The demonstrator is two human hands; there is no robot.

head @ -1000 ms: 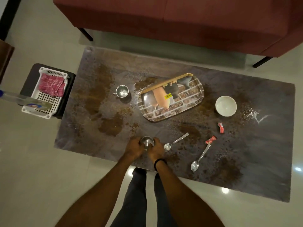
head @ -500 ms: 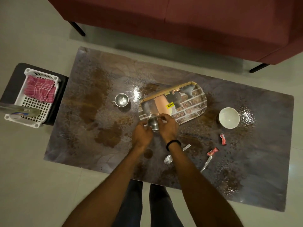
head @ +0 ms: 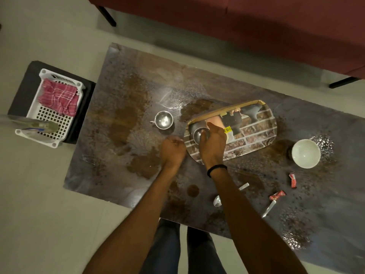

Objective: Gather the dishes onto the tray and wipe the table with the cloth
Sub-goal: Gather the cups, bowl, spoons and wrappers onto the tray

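Head view: the right hand reaches over the 9 o'clock end of the patterned tray, its grip closed round a steel cup that sits at that end of the tray. The left hand is just off the tray's 9 o'clock edge, fingers curled in, the grip holding nothing. A second steel cup stands on the stained tabletop at the tray's 10 o'clock. A white bowl stands at the tray's 4 o'clock, apart from it. Toward 6 o'clock a spoon lies partly hidden by the right forearm. The red checked cloth lies in a white basket off the tabletop's 9 o'clock end.
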